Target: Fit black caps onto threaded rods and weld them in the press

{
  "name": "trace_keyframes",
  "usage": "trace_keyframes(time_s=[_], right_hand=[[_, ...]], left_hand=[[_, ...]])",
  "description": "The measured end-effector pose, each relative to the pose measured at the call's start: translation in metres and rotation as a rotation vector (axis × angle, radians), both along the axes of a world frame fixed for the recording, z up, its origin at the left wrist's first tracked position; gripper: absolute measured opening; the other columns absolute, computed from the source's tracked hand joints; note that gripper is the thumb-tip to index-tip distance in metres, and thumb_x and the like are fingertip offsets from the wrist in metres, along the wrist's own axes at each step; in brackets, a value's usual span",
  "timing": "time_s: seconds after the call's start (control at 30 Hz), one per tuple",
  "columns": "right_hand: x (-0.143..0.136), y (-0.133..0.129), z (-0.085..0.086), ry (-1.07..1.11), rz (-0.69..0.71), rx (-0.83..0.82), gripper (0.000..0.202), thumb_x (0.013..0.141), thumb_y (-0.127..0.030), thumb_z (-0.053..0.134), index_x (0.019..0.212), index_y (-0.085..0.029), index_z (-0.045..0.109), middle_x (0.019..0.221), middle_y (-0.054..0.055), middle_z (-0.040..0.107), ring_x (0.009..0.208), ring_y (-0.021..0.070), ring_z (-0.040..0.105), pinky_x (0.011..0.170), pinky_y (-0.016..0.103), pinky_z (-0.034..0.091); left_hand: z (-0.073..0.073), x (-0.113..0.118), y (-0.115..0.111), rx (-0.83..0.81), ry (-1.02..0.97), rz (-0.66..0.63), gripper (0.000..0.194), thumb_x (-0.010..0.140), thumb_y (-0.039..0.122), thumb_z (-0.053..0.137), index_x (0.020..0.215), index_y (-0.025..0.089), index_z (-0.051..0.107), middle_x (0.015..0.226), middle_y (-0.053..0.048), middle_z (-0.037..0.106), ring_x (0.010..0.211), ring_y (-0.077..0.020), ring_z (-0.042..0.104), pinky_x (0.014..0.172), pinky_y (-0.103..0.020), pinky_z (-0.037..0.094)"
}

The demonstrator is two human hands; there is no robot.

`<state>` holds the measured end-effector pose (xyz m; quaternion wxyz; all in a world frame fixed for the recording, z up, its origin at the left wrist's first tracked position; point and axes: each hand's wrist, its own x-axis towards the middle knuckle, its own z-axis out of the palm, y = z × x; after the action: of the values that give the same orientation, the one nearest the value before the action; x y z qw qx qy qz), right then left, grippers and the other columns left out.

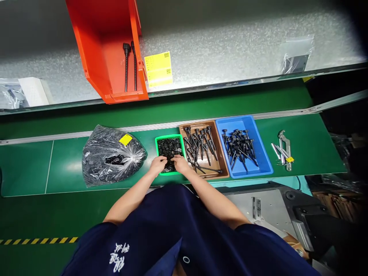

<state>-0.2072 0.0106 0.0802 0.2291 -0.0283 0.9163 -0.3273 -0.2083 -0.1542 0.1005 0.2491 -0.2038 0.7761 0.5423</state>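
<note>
A small green tray full of small black parts stands on the green bench in front of me. Over its left edge, my left hand has its fingers pressed together at the black parts. My right hand reaches over the right side of the same tray, fingers also closed among the parts. What either set of fingertips holds is too small to make out. Right beside the tray is a brown bin with long black screw-like pieces, and a blue bin with similar pieces adjoins it.
A plastic bag of black parts lies left of the tray. Metal tools rest at the right. Above, a metal shelf carries a red bin with two long black pieces and a yellow label.
</note>
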Motion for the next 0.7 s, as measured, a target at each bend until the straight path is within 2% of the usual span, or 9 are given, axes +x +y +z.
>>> trace_keyframes(time_s=[0.1,0.23,0.3,0.37,0.47,0.57,0.7], right_hand=[[0.023,0.021,0.007,0.038,-0.038,-0.025,0.038,0.091,-0.007,0.043,0.113,-0.015,0.073,0.125,0.012,0.065,0.120,0.0208,0.058,0.110,0.033,0.039],[0.059,0.051,0.010,0.085,-0.248,-0.198,0.034,0.093,-0.022,0.045,0.114,-0.017,0.070,0.115,0.010,0.070,0.108,0.0233,0.064,0.101,0.038,0.047],[0.080,0.062,0.008,0.027,-0.353,-0.315,0.034,0.093,-0.031,0.046,0.112,-0.017,0.070,0.106,0.010,0.072,0.098,0.0237,0.067,0.093,0.038,0.051],[0.104,0.069,0.006,-0.077,-0.417,-0.424,0.037,0.091,-0.038,0.049,0.112,-0.017,0.070,0.099,0.009,0.073,0.088,0.0229,0.068,0.085,0.037,0.053],[0.148,0.077,0.003,-0.191,-0.432,-0.527,0.038,0.088,-0.044,0.052,0.108,-0.017,0.071,0.098,0.008,0.074,0.087,0.0225,0.068,0.085,0.036,0.052],[0.194,0.082,-0.006,-0.270,-0.479,-0.490,0.033,0.087,-0.041,0.051,0.099,-0.019,0.072,0.094,0.005,0.074,0.090,0.0222,0.067,0.085,0.033,0.049],[0.252,0.078,-0.029,-0.452,-0.833,-0.260,0.022,0.082,-0.027,0.051,0.086,-0.019,0.071,0.087,0.005,0.073,0.083,0.0219,0.066,0.079,0.031,0.047]], left_hand=[[0.007,0.018,-0.032,-0.012,0.002,0.063,0.030,0.079,0.038,0.065,0.099,0.018,0.074,0.106,-0.010,0.073,0.095,-0.0222,0.068,0.081,-0.036,0.057],[0.013,0.048,-0.088,-0.151,-0.004,0.137,0.033,0.080,0.038,0.059,0.101,0.015,0.071,0.097,-0.010,0.074,0.089,-0.0212,0.069,0.079,-0.035,0.057],[0.012,0.065,-0.111,-0.250,-0.015,0.126,0.029,0.078,0.035,0.060,0.095,0.014,0.072,0.091,-0.010,0.074,0.085,-0.0224,0.069,0.080,-0.038,0.056],[0.009,0.079,-0.122,-0.334,-0.017,0.080,0.022,0.075,0.029,0.060,0.088,0.015,0.072,0.088,-0.009,0.074,0.084,-0.0238,0.069,0.084,-0.041,0.055],[-0.002,0.086,-0.116,-0.408,0.019,-0.042,0.019,0.076,0.026,0.057,0.085,0.018,0.071,0.093,-0.009,0.075,0.089,-0.0249,0.069,0.091,-0.042,0.052],[-0.017,0.074,-0.091,-0.445,0.103,-0.208,0.022,0.080,0.027,0.052,0.089,0.019,0.070,0.101,-0.010,0.074,0.098,-0.0248,0.067,0.097,-0.042,0.050],[-0.034,0.044,-0.064,-0.499,0.232,-0.484,0.022,0.078,0.022,0.048,0.089,0.020,0.066,0.112,-0.012,0.068,0.115,-0.0272,0.059,0.106,-0.044,0.042]])
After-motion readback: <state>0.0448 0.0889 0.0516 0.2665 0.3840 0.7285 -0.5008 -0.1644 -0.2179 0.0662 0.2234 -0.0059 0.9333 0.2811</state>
